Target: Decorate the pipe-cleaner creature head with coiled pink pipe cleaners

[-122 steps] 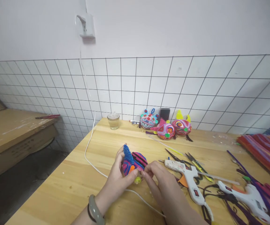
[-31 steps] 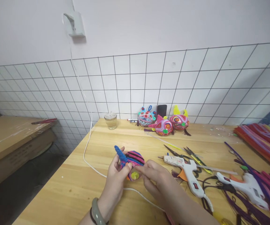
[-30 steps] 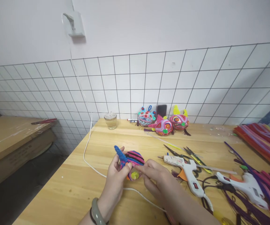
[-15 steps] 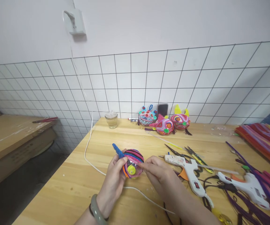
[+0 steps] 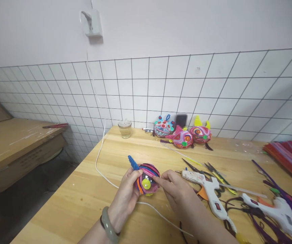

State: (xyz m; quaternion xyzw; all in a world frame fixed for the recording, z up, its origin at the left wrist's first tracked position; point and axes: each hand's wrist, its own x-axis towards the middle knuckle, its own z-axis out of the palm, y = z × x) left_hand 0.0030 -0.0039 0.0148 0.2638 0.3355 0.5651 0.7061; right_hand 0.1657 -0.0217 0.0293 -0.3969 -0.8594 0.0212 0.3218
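Observation:
A round ornament (image 5: 148, 187) is covered in curved pink, black, blue and orange pipe cleaner strips. A twisted blue horn (image 5: 133, 163) sticks up from its upper left, and a yellow coiled disc sits on a bare glossy patch at its front. My left hand (image 5: 128, 189) grips the ornament from the left, thumb on its front. At its right side, the fingertips of my right hand (image 5: 172, 186) press against the surface. The fingers are drawn together there, and anything pinched between them is too small to make out.
To the right lie a white glue gun (image 5: 213, 193), a second glue gun (image 5: 275, 210), pliers (image 5: 195, 166), scissors (image 5: 219, 178) and pipe cleaners (image 5: 288, 159). Finished ornaments (image 5: 182, 137) and a glass (image 5: 125, 129) stand at the back. A white cable (image 5: 100, 166) crosses the table.
The view has shifted slightly, moving everything a little to the right in the picture. My right fingertips have shifted slightly along the ornament's right side; my left hand keeps its hold.

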